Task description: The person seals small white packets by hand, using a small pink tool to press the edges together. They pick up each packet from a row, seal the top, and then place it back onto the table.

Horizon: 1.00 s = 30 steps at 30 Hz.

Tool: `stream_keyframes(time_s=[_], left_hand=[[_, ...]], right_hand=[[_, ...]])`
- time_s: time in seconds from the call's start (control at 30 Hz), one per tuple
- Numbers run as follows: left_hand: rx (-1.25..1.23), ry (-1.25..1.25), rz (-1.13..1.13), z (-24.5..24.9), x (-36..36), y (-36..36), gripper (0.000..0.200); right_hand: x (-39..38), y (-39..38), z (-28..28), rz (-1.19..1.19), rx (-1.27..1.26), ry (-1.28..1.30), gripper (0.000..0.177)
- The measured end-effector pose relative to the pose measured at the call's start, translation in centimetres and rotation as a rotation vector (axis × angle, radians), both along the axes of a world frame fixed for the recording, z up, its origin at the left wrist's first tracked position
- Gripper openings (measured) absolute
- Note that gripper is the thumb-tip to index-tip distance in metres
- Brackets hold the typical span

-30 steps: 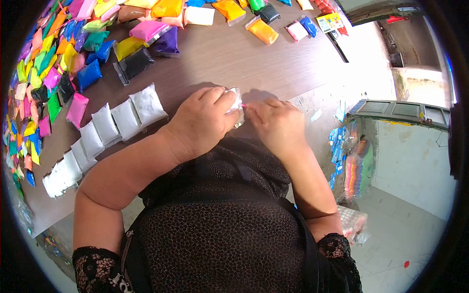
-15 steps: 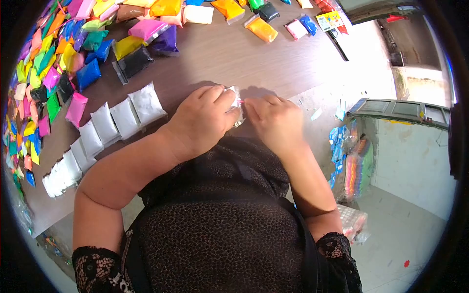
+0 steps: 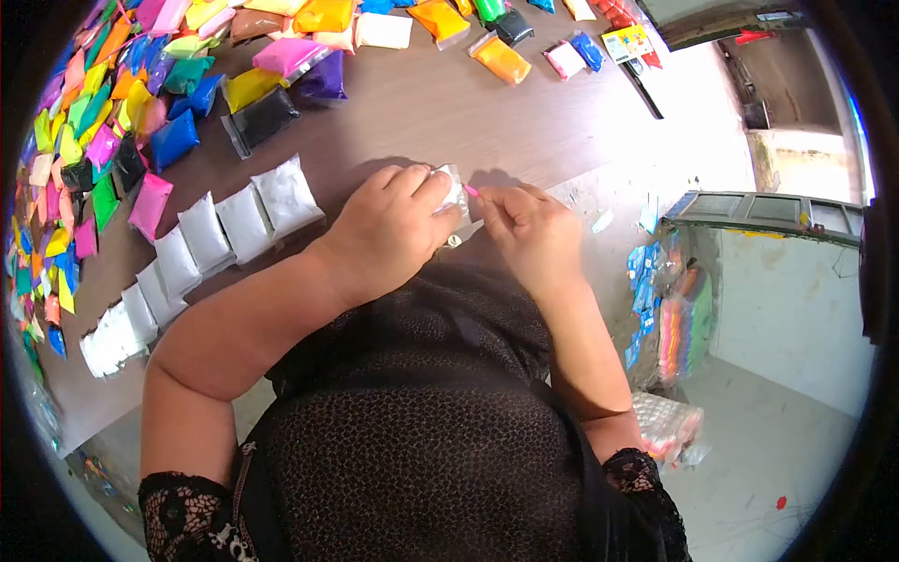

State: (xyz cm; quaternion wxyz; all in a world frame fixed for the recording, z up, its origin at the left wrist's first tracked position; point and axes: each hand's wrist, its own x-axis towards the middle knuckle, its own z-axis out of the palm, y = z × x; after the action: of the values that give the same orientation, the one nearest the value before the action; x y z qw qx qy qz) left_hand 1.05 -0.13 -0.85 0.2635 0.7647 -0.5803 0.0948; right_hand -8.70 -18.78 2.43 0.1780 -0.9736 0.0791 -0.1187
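Note:
My left hand (image 3: 393, 214) is closed on a small clear packet with white contents (image 3: 453, 184), and its fingers hide most of it. Just right of that, the thumb and forefinger of my right hand (image 3: 536, 227) pinch a small bright pink piece (image 3: 470, 191), slim in shape, at the packet's edge. A row of white packets (image 3: 243, 225) lies on the table beside my left forearm. Behind the row are a pink packet (image 3: 150, 206) and a black packet (image 3: 262, 120).
Many coloured packets (image 3: 173, 140) are heaped at the table's left and far side. An orange packet (image 3: 501, 58) and a black strip-like object (image 3: 644, 92) lie farther back. Blue wrappers (image 3: 644, 281) and a stack of coloured material (image 3: 684, 328) stand off to the right.
My right hand has drawn slightly away from the packet, and more of the pink piece shows at its fingertips. My left hand stays almost in place.

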Motion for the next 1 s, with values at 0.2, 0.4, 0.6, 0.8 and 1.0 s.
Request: stream_keyframes(time_s=[0.2, 0.4, 0.6, 0.8, 1.0], left_hand=[[-0.008, 0.034, -0.006, -0.19, 0.02, -0.14, 0.023], [-0.025, 0.023, -0.013, -0.19, 0.06, -0.19, 0.023], [-0.037, -0.011, 0.008, -0.13, 0.06, -0.2, 0.021], [-0.035, -0.009, 0.009, -0.15, 0.06, -0.18, 0.02], [-0.014, 0.014, 0.003, -0.09, 0.09, -0.18, 0.021]], right_hand=[[-0.02, 0.11, 0.3, 0.011, 0.028, 0.011, 0.011], [-0.01, 0.16, 0.14, 0.015, 0.045, -0.014, 0.01], [0.13, -0.33, -0.46, 0.082, 0.092, 0.011, 0.009], [0.02, -0.33, -0.37, 0.078, 0.042, -0.018, 0.008], [-0.05, -0.39, -0.1, 0.115, 0.033, 0.016, 0.009]])
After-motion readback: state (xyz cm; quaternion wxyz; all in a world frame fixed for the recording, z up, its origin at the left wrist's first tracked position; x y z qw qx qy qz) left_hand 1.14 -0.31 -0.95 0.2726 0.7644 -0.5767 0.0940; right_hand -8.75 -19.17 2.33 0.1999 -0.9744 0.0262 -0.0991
